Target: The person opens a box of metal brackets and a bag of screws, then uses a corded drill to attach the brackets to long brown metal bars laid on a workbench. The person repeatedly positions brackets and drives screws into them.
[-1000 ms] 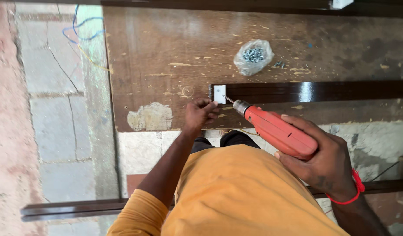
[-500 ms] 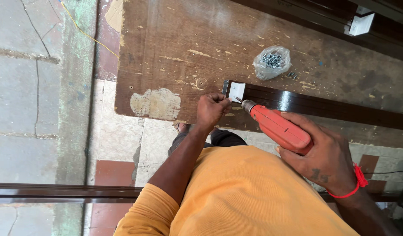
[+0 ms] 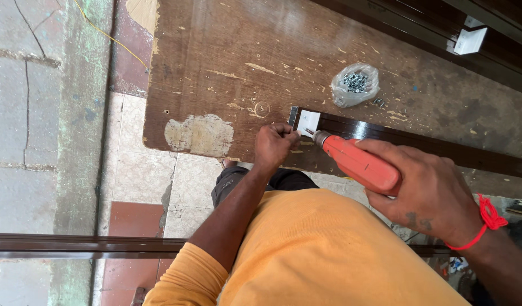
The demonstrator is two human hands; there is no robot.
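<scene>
Two hands are at work from where I watch, both at the near edge of a scuffed brown wooden board [image 3: 227, 62]. My right hand [image 3: 433, 195] is wrapped tight around an orange-red power drill [image 3: 357, 163], fingers closed over its smooth, tapering body; a red cord [image 3: 487, 218] circles that wrist. The drill's metal nose points left and meets a small white square bracket [image 3: 308, 122], which sits on the left end of a long, dark brown glossy strip [image 3: 419, 146] lying across the board. My left hand [image 3: 276, 144] is curled into a loose fist just beside the bracket, fingertips bunched together at its lower edge; whether they pinch a screw I cannot tell.

Beyond the strip, further up the board, lies a small clear plastic bag [image 3: 355, 85], crumpled and roundish, packed with grey metal screws, with a few loose ones just to its right. At the upper right a second white bracket [image 3: 469, 41] sits on more dark strips at the far edge. Another dark strip [image 3: 85, 246] runs across the tiled floor below.
</scene>
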